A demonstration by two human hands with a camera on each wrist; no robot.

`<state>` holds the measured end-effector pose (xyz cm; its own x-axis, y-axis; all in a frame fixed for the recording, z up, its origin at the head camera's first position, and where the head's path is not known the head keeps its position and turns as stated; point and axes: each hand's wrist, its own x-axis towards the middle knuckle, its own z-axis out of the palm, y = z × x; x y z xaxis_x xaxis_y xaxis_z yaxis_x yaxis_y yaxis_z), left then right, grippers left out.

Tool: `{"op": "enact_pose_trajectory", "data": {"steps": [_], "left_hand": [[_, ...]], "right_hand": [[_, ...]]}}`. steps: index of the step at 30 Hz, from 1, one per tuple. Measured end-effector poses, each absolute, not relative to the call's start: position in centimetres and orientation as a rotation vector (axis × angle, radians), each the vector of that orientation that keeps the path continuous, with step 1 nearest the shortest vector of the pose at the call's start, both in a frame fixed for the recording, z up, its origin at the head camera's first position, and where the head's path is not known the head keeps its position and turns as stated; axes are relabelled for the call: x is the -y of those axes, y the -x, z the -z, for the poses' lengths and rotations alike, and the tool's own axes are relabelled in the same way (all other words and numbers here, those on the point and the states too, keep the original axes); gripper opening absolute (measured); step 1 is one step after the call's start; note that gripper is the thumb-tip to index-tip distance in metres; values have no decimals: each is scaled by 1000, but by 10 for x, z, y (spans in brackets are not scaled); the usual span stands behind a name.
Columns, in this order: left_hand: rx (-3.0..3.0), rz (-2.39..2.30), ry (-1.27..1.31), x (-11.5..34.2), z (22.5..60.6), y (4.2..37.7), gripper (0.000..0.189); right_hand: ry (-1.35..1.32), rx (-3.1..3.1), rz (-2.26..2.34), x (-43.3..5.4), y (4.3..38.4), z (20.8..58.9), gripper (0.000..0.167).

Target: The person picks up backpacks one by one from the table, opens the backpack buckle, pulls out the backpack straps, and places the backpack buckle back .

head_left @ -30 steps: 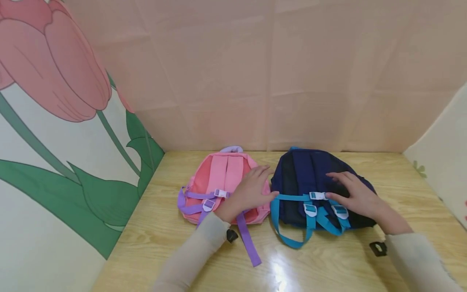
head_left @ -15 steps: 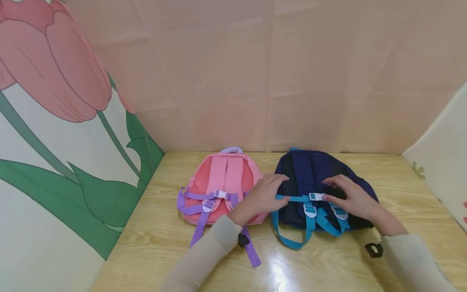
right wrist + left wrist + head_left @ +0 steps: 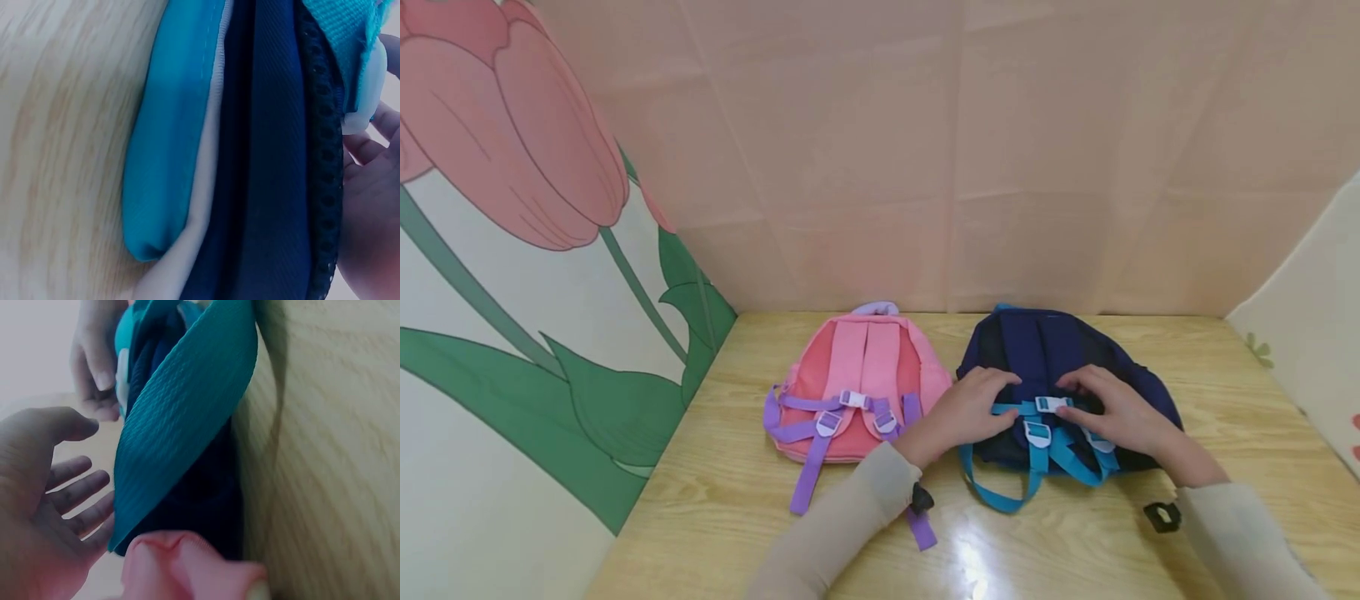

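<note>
A navy backpack (image 3: pixel 1041 337) with bright blue straps lies on the wooden table, strap side up. Across its shoulder straps runs a blue chest strap (image 3: pixel 1011 409) joined by a white side-release buckle (image 3: pixel 1051 404). My left hand (image 3: pixel 966 410) is over the left part of this bag, thumb at the chest strap; in the left wrist view its thumb and fingers are spread, holding nothing. My right hand (image 3: pixel 1122 417) is just right of the buckle, thumb tip at its right end and fingers loosely bent above. A blue webbing strap (image 3: pixel 187 419) crosses the left wrist view.
Left of the navy bag lies a pink backpack (image 3: pixel 850 342) with purple straps, partly beneath my left forearm. A blue strap loop (image 3: pixel 1000 502) hangs forward onto the table (image 3: pixel 700 500). A pinkish cloth wall (image 3: pixel 850 167) stands behind; a tulip-printed panel (image 3: pixel 512 292) is at the left.
My left hand has moved right, from over the pink backpack to over the navy one. My right hand has shifted slightly left and down beside the buckle. The backpacks stay nearly in place.
</note>
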<state>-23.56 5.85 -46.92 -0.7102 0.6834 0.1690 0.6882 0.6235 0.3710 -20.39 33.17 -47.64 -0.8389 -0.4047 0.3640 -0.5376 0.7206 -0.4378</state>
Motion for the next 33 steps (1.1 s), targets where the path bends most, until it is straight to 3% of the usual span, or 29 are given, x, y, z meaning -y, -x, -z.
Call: {"op": "enact_pose_trajectory", "data": {"steps": [33], "left_hand": [[2838,578,1160,-109,490,245,31]], "right_hand": [[-822,2690,-718,-332,204,487,29]]}}
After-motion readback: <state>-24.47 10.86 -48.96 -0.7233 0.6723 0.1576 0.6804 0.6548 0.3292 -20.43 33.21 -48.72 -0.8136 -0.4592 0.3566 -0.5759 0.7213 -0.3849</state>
